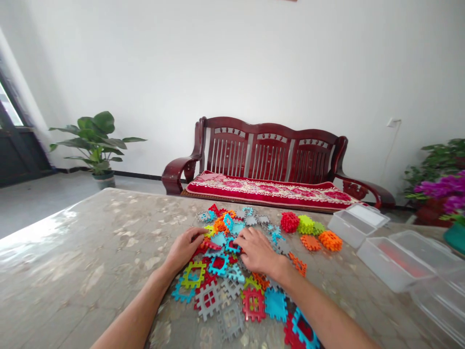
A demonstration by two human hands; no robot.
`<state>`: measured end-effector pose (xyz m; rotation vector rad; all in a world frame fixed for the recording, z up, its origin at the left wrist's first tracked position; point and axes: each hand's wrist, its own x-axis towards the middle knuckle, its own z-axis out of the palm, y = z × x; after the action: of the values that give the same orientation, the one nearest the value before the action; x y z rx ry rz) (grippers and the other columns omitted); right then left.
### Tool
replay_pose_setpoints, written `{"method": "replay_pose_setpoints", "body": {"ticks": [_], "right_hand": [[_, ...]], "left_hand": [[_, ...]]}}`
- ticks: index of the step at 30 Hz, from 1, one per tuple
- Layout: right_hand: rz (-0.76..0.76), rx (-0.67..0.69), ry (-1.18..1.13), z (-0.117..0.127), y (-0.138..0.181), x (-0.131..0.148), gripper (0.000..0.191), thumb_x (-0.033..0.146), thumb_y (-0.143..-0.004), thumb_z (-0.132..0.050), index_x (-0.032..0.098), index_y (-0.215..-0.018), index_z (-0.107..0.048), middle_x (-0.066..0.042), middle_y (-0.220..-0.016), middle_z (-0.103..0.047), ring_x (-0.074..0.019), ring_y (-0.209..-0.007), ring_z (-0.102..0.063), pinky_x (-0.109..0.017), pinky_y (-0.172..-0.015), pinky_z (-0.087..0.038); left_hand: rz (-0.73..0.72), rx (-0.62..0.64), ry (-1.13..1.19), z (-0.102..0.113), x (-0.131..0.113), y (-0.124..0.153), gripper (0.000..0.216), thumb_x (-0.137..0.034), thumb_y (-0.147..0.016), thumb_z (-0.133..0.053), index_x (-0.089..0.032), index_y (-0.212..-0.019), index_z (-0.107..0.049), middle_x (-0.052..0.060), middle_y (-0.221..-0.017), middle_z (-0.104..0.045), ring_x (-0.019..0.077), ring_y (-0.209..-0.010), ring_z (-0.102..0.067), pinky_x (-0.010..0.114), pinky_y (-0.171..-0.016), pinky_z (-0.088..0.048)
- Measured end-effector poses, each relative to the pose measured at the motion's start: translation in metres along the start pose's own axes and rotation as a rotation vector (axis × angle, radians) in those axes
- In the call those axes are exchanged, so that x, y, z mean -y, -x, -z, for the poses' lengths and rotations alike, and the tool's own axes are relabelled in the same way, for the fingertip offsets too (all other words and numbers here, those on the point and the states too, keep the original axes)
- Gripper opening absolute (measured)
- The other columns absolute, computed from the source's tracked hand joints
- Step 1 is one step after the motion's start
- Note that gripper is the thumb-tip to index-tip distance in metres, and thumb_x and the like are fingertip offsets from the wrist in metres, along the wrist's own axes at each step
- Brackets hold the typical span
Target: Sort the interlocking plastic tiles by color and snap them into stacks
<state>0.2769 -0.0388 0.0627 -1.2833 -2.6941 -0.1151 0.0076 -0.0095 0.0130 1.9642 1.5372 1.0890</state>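
Observation:
A pile of interlocking plastic building tiles with notched edges lies on the table, in blue, red, grey, yellow-green and orange. My left hand (184,248) is at the left side of the pile, its fingers closed at the edge of a yellow-green tile (209,231). Across from it, my right hand (257,249) reaches over the pile with bent fingers, close to a blue frame tile (231,245). What lies under its fingertips is hidden. Nearer to me are a yellow-green frame tile (193,275), a grey window tile (209,300), a red window tile (253,304) and a solid blue tile (276,304).
Right of the pile stand sorted stacks: red tiles (289,222), yellow-green tiles (305,224) and orange tiles (330,240). Clear plastic boxes (348,230) stand farther right, one with something red inside. A wooden bench (269,150) is beyond the patterned table (90,271).

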Motion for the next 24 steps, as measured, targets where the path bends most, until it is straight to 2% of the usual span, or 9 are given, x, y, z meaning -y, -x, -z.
{"method": "replay_pose_setpoints", "body": {"ticks": [8,14,16,19,24], "right_hand": [[0.15,-0.008,0.091,0.0,-0.002,-0.004,0.02,0.026,-0.088,-0.065,0.021,-0.107,-0.063,-0.007,-0.112,-0.06,-0.0235,-0.104,-0.053,-0.035,-0.087,-0.045],[0.141,-0.067,0.093,-0.009,-0.005,-0.004,0.011,0.022,-0.093,-0.057,0.019,-0.101,-0.063,-0.007,-0.104,-0.064,-0.0225,-0.099,-0.058,-0.033,-0.086,-0.045],[0.073,-0.104,0.017,-0.011,-0.006,-0.004,0.015,0.02,-0.096,-0.052,0.019,-0.104,-0.064,-0.007,-0.103,-0.066,-0.021,-0.097,-0.06,-0.032,-0.086,-0.045],[-0.119,-0.173,-0.144,-0.012,-0.007,-0.008,0.022,0.02,-0.097,-0.046,0.021,-0.105,-0.066,-0.005,-0.102,-0.069,-0.0184,-0.095,-0.063,-0.028,-0.084,-0.045],[-0.413,-0.241,-0.295,-0.007,-0.008,-0.021,0.025,0.018,-0.093,-0.047,0.023,-0.098,-0.07,-0.003,-0.097,-0.072,-0.0178,-0.093,-0.066,-0.027,-0.081,-0.046]], "left_hand": [[0.002,0.004,-0.032,0.001,-0.002,0.0,0.034,-0.035,-0.083,-0.048,-0.022,-0.1,-0.074,0.003,-0.102,-0.075,0.0208,-0.097,-0.067,0.033,-0.091,-0.05],[0.002,0.007,-0.032,0.0,-0.001,0.0,0.034,-0.035,-0.084,-0.047,-0.023,-0.101,-0.074,0.003,-0.103,-0.075,0.0211,-0.098,-0.066,0.033,-0.092,-0.05],[0.001,0.009,-0.031,0.0,0.0,0.0,0.034,-0.035,-0.084,-0.047,-0.023,-0.101,-0.074,0.003,-0.103,-0.075,0.0212,-0.099,-0.066,0.034,-0.093,-0.05],[0.005,0.015,-0.036,0.0,0.0,0.0,0.034,-0.035,-0.084,-0.047,-0.023,-0.101,-0.073,0.003,-0.104,-0.075,0.0212,-0.1,-0.066,0.034,-0.094,-0.049],[0.013,0.007,-0.041,0.0,0.0,0.0,0.034,-0.035,-0.084,-0.047,-0.023,-0.101,-0.073,0.003,-0.103,-0.075,0.0213,-0.099,-0.066,0.034,-0.094,-0.05]]}}
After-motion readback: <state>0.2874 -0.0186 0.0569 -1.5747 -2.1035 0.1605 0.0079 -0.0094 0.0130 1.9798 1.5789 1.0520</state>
